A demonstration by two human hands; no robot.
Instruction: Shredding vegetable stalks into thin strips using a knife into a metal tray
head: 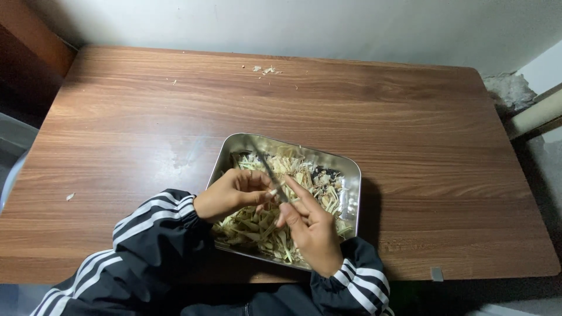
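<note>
A shiny metal tray (349, 169) near the table's front edge is filled with pale yellow-green strips and shavings (295, 169), like peeled stalks. Over the tray my left hand (231, 193) pinches a small pale piece (273, 191) at its fingertips. My right hand (310, 225) grips a thin knife whose blade (268, 169) points away from me, across that piece. Both hands meet above the tray's middle. Black sleeves with white stripes cover both arms.
The brown wooden table (380, 111) carries small pale scraps at its far edge (266, 70) and one at the left (69, 196). A white wall runs behind. A grey container edge shows at far left (12, 140).
</note>
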